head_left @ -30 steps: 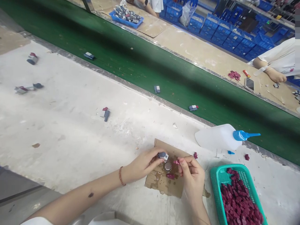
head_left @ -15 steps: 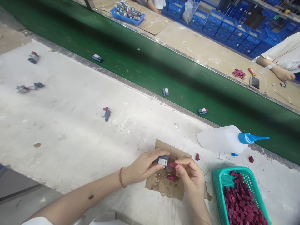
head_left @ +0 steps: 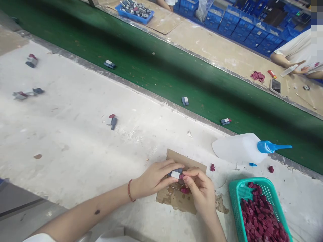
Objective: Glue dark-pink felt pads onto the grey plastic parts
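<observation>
Between thumb and fingers, my left hand (head_left: 157, 176) grips a small dark-blue and white toy vehicle (head_left: 175, 174). My right hand (head_left: 202, 190) pinches a small maroon plastic piece (head_left: 181, 178) against the vehicle's right end; the fingertips partly hide it. Both hands are over a stained cardboard sheet (head_left: 174, 201), where another maroon piece (head_left: 185, 190) lies under them. To the right stands a green basket (head_left: 233, 208) full of maroon pieces (head_left: 262, 215). A white squeeze bottle (head_left: 238, 148) with a blue nozzle lies on its side beyond the cardboard.
A green conveyor belt (head_left: 151, 74) crosses behind the white table (head_left: 75, 144), carrying several small vehicles. Partly assembled pieces (head_left: 112, 121) lie on the table's left. Across the belt are a blue tray (head_left: 148, 19), a phone (head_left: 275, 86) and a co-worker's arms (head_left: 285, 62).
My right hand has moved left, bringing the maroon piece up against the vehicle. The vehicles on the belt have shifted slightly right. Across the belt, the co-worker's hand has moved to a clear bottle.
</observation>
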Demonstrator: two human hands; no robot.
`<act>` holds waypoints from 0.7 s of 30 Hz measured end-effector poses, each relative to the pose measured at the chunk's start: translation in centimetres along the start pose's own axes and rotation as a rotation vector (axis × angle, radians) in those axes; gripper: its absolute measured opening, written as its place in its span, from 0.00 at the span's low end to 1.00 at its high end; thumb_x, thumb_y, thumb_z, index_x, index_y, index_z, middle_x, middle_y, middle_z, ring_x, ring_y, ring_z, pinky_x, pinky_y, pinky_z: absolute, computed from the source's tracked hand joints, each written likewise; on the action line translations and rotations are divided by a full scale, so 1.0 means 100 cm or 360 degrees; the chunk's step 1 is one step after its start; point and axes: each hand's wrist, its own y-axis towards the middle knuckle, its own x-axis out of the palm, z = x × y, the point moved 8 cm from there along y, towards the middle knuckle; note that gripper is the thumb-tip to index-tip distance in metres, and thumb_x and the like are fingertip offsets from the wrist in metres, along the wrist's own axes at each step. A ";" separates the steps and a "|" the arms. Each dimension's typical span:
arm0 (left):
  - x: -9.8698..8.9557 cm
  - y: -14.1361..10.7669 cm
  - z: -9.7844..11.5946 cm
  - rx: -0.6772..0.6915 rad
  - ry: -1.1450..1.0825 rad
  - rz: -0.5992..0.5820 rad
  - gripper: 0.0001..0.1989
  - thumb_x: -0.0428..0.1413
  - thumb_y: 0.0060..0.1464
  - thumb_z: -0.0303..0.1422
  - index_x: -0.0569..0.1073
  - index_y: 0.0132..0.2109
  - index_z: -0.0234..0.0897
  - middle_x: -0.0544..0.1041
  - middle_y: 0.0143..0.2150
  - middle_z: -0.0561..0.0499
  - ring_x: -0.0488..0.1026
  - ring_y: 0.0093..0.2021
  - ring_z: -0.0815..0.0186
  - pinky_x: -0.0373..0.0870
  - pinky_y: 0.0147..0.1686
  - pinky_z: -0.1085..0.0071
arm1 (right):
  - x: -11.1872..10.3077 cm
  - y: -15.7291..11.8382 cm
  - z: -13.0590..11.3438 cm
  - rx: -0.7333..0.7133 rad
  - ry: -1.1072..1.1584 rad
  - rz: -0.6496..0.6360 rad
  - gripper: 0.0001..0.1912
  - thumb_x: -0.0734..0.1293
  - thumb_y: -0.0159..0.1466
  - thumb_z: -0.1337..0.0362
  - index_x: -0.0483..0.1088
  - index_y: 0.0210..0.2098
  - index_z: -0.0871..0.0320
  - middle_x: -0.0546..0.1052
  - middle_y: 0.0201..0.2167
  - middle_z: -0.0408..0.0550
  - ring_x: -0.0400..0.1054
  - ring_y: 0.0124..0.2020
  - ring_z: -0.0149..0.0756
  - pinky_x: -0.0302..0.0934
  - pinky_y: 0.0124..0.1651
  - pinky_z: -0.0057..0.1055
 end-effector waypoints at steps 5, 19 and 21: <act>0.001 0.000 0.002 0.0025 0.0004 -0.0013 0.19 0.42 0.69 0.42 0.69 0.56 0.38 0.77 0.45 0.43 0.75 0.41 0.60 0.71 0.39 0.69 | 0.005 0.000 0.003 0.0008 0.0018 -0.0026 0.10 0.69 0.63 0.57 0.75 0.30 0.57 0.78 0.25 0.46 0.68 0.23 0.31 0.64 0.23 0.24; 0.004 0.000 0.018 0.0177 0.0162 -0.0136 0.14 0.44 0.69 0.38 0.68 0.54 0.39 0.77 0.40 0.47 0.75 0.36 0.63 0.71 0.34 0.71 | 0.004 -0.017 0.006 0.0158 0.0071 -0.0010 0.12 0.69 0.62 0.54 0.70 0.29 0.56 0.77 0.26 0.44 0.69 0.24 0.31 0.63 0.28 0.27; 0.003 0.007 0.023 0.0231 0.0244 -0.0221 0.14 0.45 0.69 0.38 0.69 0.53 0.39 0.78 0.40 0.47 0.75 0.37 0.62 0.71 0.35 0.70 | -0.007 -0.024 -0.003 0.0112 -0.0103 -0.0018 0.10 0.67 0.64 0.56 0.73 0.33 0.56 0.79 0.28 0.45 0.72 0.27 0.33 0.65 0.32 0.28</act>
